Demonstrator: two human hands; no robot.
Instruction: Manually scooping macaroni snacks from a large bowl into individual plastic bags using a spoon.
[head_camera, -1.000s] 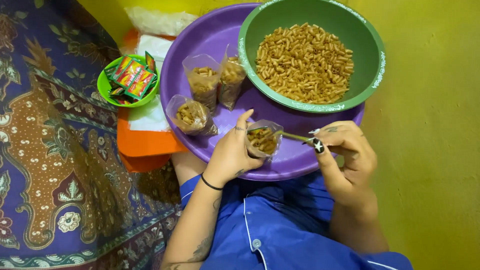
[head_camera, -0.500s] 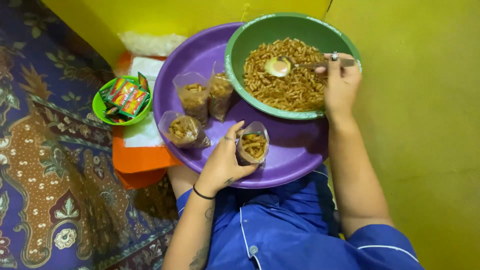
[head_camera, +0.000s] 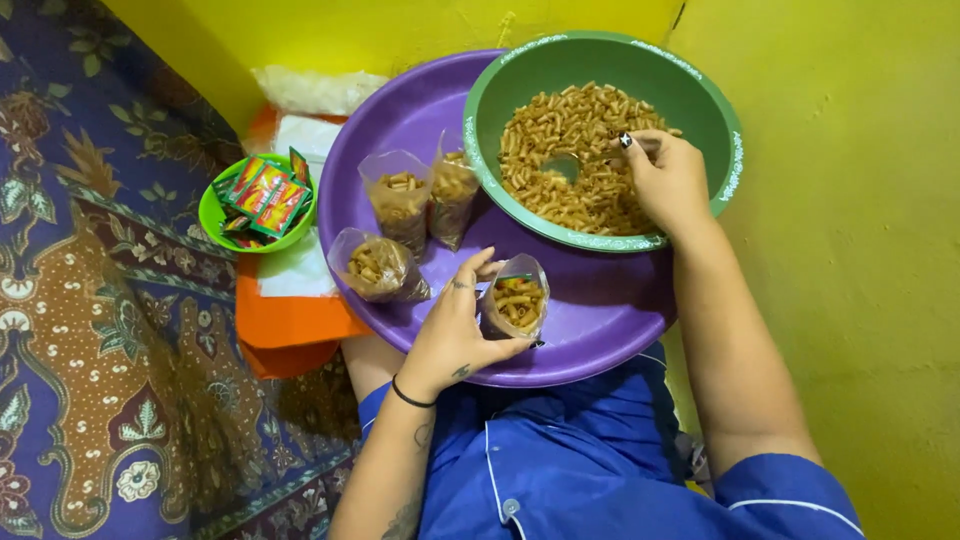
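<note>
1. Yellow walls and a patterned blue cloth (head_camera: 90, 300) frame your lap, where a purple tray (head_camera: 600, 320) rests over your blue shirt (head_camera: 560, 460).

2. Your right hand (head_camera: 665, 180) reaches into the green bowl (head_camera: 720, 110), fingers closed on a spoon handle; the scoop itself is sunk in the snacks (head_camera: 570, 165), a small hollow showing beside it.

3. Your left hand (head_camera: 455, 330) grips a small clear bag (head_camera: 517, 300) upright on the tray's near edge, mouth open, roughly half full of the same fried sticks.

4. Judged from how things lie: three bags (head_camera: 400, 215) already hold snacks and stand or lean at the tray's left, one lying nearer you than the other two. All are still open at the top. The bag in hand looks less full than those, so it likely needs more. The bowl remains well stocked, so much of the work appears to lie ahead.

5. Off the tray to your left, a small lime bowl (head_camera: 215, 220) holds red and green sachets (head_camera: 262, 190), sitting on white sheets over an orange board (head_camera: 285, 320). A pile of clear plastic (head_camera: 315, 88) lies by the wall.

6. Nothing blocks the path between bowl and bag; the filled bags stand clear to the left.
</note>
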